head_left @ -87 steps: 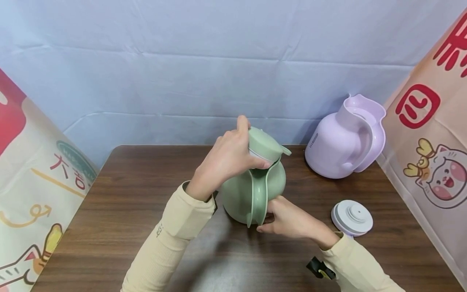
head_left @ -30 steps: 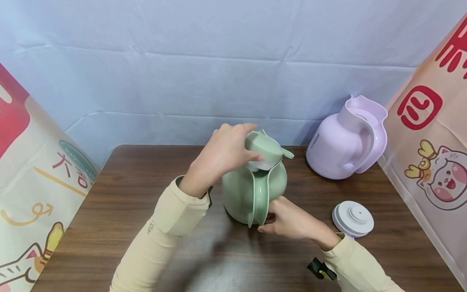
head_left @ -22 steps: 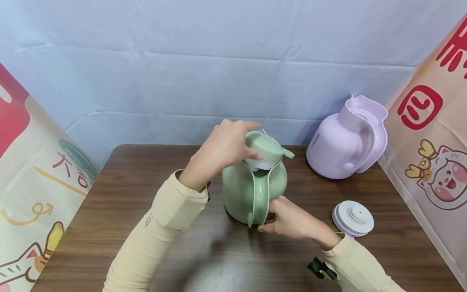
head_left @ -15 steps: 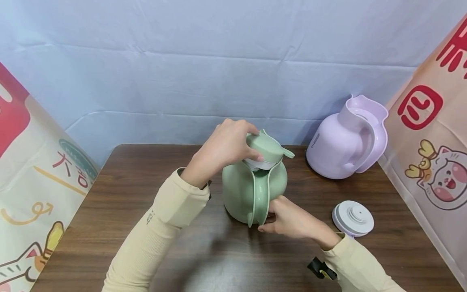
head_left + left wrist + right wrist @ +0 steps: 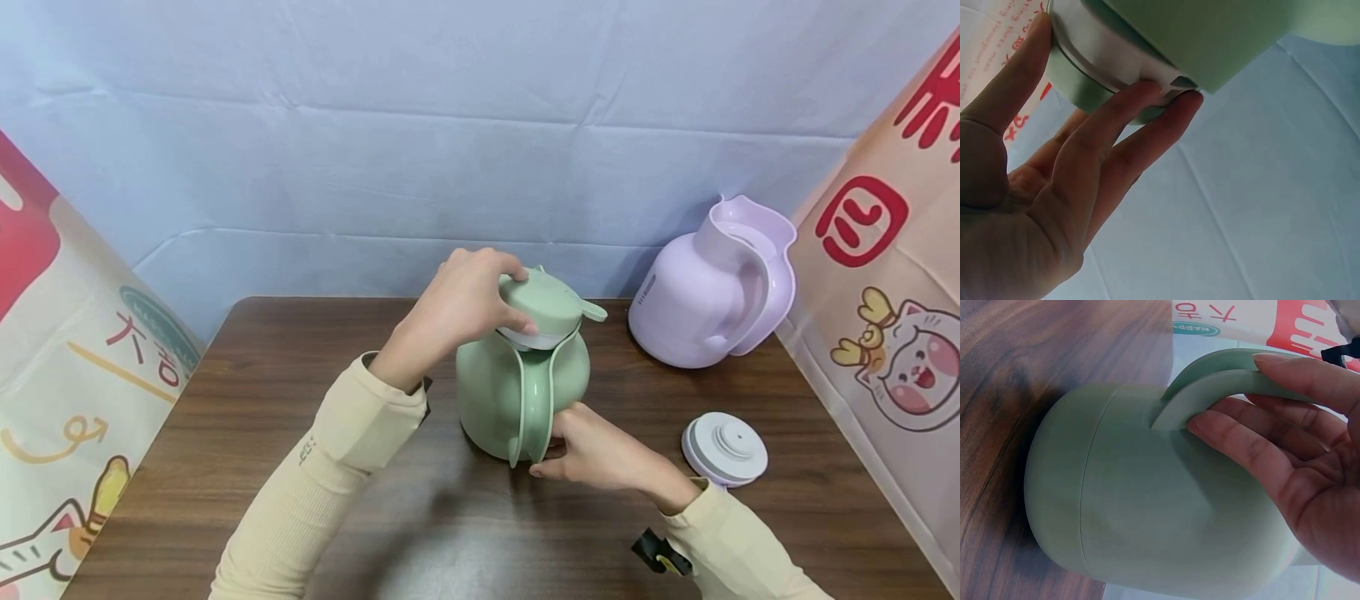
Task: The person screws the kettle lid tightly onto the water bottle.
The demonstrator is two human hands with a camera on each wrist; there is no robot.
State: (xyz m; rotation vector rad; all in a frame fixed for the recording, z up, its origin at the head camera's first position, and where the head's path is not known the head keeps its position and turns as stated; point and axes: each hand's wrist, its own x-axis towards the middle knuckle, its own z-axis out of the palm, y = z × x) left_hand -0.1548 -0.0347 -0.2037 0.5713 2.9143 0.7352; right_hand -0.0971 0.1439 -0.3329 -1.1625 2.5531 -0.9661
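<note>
A green thermos jug point(image 5: 487, 392) stands upright on the wooden table, its handle point(image 5: 537, 408) facing me. My left hand point(image 5: 461, 304) grips the green lid point(image 5: 546, 302) at the jug's mouth, thumb on the near side and fingers over the far left. The lid sits tilted, its white underside band showing above the rim. In the left wrist view, fingertips point(image 5: 1147, 94) press against that white band, close to the jug's neck. My right hand point(image 5: 592, 446) holds the handle low down; in the right wrist view its fingers point(image 5: 1241, 440) pass through the loop, the thumb on the outside.
A lilac jug point(image 5: 682, 292) without its lid stands at the back right. Nearer me lies a white-and-lilac lid point(image 5: 726, 448), upside down. A pale cloth point(image 5: 375, 167) hangs behind the wooden table point(image 5: 300, 358), and printed banners flank both sides.
The left hand has shifted a little left and turned with the green lid, which sits slightly lower and flatter over the mouth. The right hand has kept its hold on the handle.
</note>
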